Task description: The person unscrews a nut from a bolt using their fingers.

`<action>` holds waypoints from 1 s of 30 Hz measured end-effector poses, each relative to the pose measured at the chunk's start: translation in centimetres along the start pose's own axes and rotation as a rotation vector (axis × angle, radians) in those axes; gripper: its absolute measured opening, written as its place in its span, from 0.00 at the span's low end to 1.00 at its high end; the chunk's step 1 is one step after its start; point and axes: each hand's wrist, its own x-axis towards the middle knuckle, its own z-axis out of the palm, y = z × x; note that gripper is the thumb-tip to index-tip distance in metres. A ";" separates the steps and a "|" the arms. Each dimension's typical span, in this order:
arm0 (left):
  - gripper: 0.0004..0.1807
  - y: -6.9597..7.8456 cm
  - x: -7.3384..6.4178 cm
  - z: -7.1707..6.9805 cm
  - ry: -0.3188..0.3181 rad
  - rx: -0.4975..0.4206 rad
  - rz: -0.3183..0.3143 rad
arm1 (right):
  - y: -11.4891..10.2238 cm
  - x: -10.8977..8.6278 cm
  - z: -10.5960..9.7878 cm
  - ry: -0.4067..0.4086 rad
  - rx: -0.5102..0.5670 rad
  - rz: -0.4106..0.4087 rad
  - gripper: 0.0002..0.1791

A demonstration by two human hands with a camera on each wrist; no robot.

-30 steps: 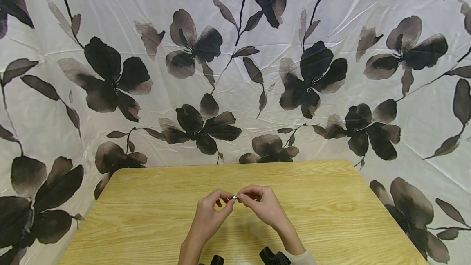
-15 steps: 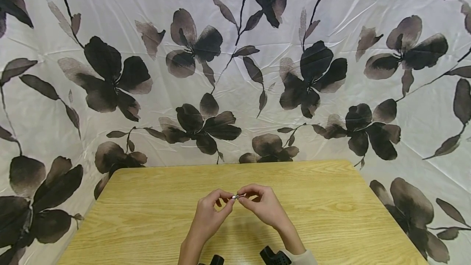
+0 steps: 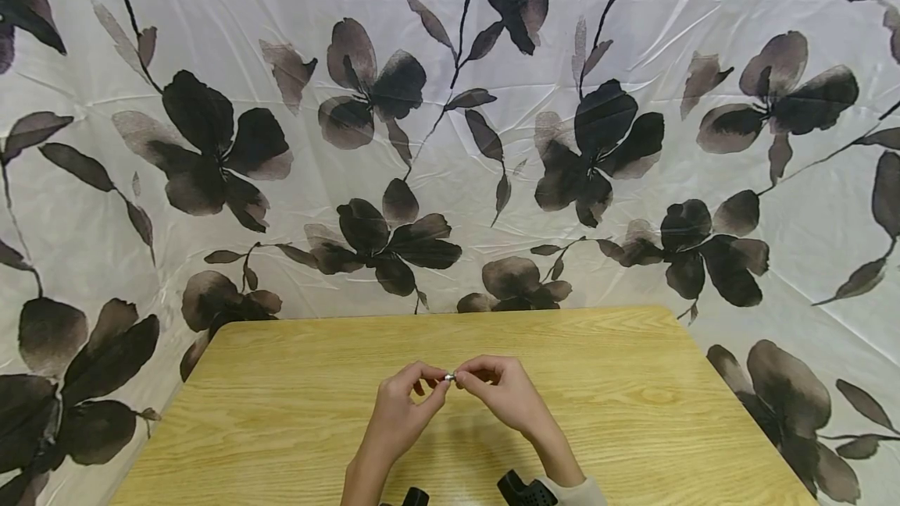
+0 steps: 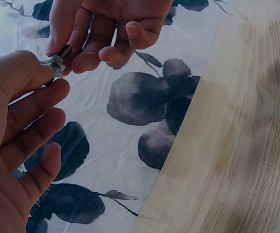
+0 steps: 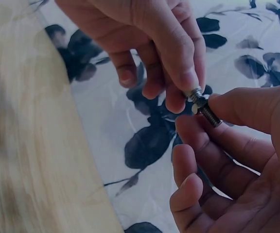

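A small threaded metal bolt (image 5: 211, 117) is held in the air between both hands, over the table. Partway along it sits a nut (image 5: 200, 102), with a piece that looks like a washer beside it. My left hand (image 3: 402, 411) pinches one end of the bolt between thumb and index finger, and its fingertips hide that end. From the other side, my right hand (image 3: 509, 397) pinches at the nut with thumb and forefinger. In the left wrist view the bolt's bare threaded end (image 4: 65, 51) sticks out past the nut toward the right hand's fingers.
Beneath the hands is a light wood-grain table (image 3: 295, 381) with rounded far corners. A white cloth with dark flowers (image 3: 492, 178) hangs behind and around it. Black wrist devices (image 3: 526, 489) show at the bottom edge, near a pale sleeve (image 3: 580, 493).
My right thumb and fingers parted slightly at the bolt half a second ago and are closer together again now. The left hand has stayed nearly still.
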 end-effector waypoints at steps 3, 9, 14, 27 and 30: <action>0.10 0.0 0.0 0.0 -0.003 -0.003 -0.009 | -0.1 0.0 0.0 0.004 0.009 0.001 0.11; 0.10 0.1 0.1 -0.1 -0.003 -0.002 -0.018 | -0.5 -0.1 0.1 0.013 0.025 -0.015 0.10; 0.10 0.1 0.2 -0.1 -0.002 -0.002 -0.025 | -0.6 -0.1 0.1 0.012 0.039 -0.010 0.11; 0.10 0.0 0.3 -0.1 -0.001 -0.003 -0.020 | -0.2 0.2 0.1 0.032 0.038 0.028 0.16; 0.10 0.0 0.3 -0.1 -0.004 -0.007 -0.009 | 0.0 0.3 0.0 0.025 0.037 0.023 0.16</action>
